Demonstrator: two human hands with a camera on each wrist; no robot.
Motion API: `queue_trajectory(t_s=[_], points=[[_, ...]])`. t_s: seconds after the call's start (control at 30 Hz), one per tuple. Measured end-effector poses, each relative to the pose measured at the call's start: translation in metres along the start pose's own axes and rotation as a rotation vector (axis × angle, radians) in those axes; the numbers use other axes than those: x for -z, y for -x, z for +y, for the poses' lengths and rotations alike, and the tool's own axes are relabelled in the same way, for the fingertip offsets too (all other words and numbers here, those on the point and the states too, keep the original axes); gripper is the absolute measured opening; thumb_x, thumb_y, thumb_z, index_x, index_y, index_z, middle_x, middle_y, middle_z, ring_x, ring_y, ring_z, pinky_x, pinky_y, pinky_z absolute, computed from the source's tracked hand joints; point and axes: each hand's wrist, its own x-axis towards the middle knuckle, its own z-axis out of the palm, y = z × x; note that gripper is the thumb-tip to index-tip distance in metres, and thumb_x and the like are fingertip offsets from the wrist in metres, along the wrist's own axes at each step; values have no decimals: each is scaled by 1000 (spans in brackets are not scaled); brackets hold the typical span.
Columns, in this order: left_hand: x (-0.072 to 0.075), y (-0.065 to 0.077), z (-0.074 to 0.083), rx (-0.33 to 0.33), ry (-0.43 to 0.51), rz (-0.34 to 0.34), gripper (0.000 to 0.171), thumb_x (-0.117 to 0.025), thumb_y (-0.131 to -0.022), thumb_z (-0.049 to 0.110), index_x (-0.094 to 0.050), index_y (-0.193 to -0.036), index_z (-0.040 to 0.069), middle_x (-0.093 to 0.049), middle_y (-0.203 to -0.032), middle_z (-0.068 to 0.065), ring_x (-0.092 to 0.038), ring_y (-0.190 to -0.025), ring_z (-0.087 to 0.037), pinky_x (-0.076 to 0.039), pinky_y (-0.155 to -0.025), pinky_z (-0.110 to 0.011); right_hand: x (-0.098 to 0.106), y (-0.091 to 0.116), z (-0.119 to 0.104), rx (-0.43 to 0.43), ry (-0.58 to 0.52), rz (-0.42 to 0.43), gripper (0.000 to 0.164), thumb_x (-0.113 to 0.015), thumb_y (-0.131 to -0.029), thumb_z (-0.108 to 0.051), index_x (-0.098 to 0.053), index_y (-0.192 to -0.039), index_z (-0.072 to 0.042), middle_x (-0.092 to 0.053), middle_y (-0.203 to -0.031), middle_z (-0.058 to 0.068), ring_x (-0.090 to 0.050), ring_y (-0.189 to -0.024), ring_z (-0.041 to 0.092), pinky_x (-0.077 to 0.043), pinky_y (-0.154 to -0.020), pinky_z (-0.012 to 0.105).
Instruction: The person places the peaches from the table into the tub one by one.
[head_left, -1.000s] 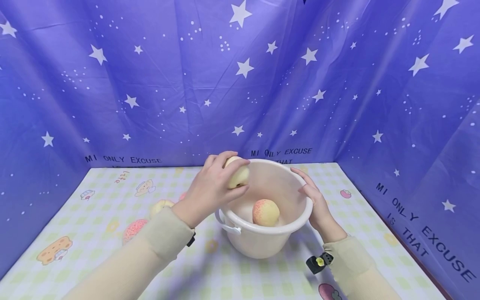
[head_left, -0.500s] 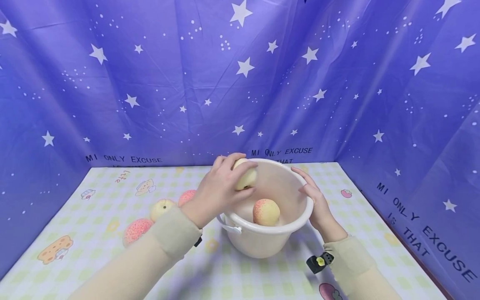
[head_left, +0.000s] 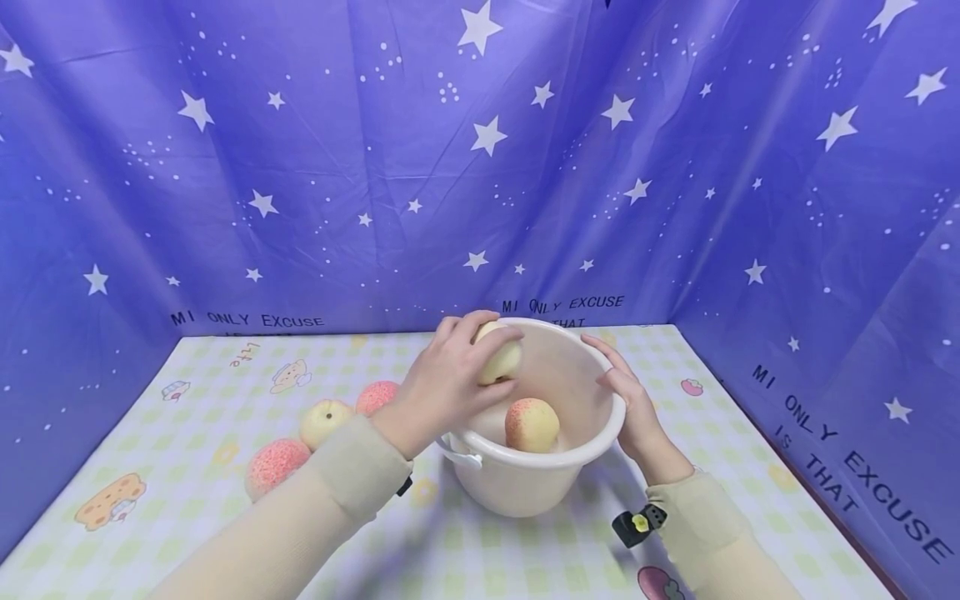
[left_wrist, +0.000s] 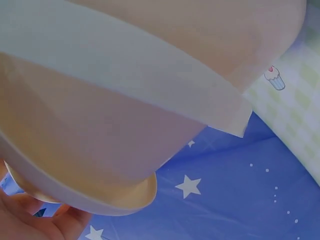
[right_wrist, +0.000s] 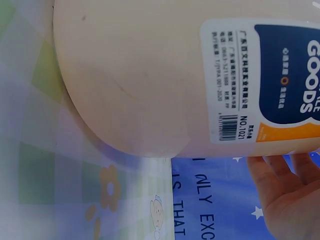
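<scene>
A pale yellow peach (head_left: 502,357) is held in my left hand (head_left: 450,379), fingers over its top and thumb below. This hand is over the left rim of a white bucket (head_left: 517,492). Inside the bucket lies another peach (head_left: 532,426), yellow with a red-speckled side. My right hand (head_left: 637,412) grips the bucket's right rim, thumb over the edge and fingers along the outside. In the left wrist view, the bucket's rim and handle hide most of the left hand (left_wrist: 40,220). In the right wrist view, the right hand's fingers (right_wrist: 280,172) touch the bucket's labelled wall.
Left of the bucket, on a green-and-white checked tablecloth (head_left: 187,450), lie a red-pink peach (head_left: 277,467), a yellow peach (head_left: 326,422) and another pink peach (head_left: 377,397). The bucket's white handle (head_left: 459,456) hangs on its left side. Purple star-printed curtains (head_left: 420,167) surround the table.
My left hand has moved right with the pale yellow peach, further over the bucket's opening. The peaches on the left have come into fuller view. My right hand and the bucket stay put.
</scene>
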Motion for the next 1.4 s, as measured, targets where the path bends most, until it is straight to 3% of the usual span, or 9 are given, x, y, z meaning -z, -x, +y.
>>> queue_trajectory(t_s=[0.23,0.9,1.4], points=[[-1,0,2,11,21,-45,50,-77,-85,32,-60,-130,23,-55,-134,-11,-55,-105,-33,-56,-76,-43,0,1,0,-1,1,-2,70,-28,-84,-6,-26,-154,-9,-38,-144,-5,-46,-119,11,-40,-98,22],[-9,-2,5,35,46,-68,49,-78,-83,38,-61,-128,25,-58,-127,-8,-53,-94,-27,-51,-67,-34,0,0,0,9,6,-1,69,-27,-84,-6,-27,-153,-8,-39,-142,-7,-46,-119,11,-39,-97,22],[-11,-5,6,39,54,-82,50,-78,-83,38,-62,-128,23,-59,-127,-10,-54,-95,-27,-49,-71,-34,-1,0,-1,1,11,2,70,-27,-83,-6,-26,-154,-8,-37,-143,-6,-45,-119,11,-38,-98,22]])
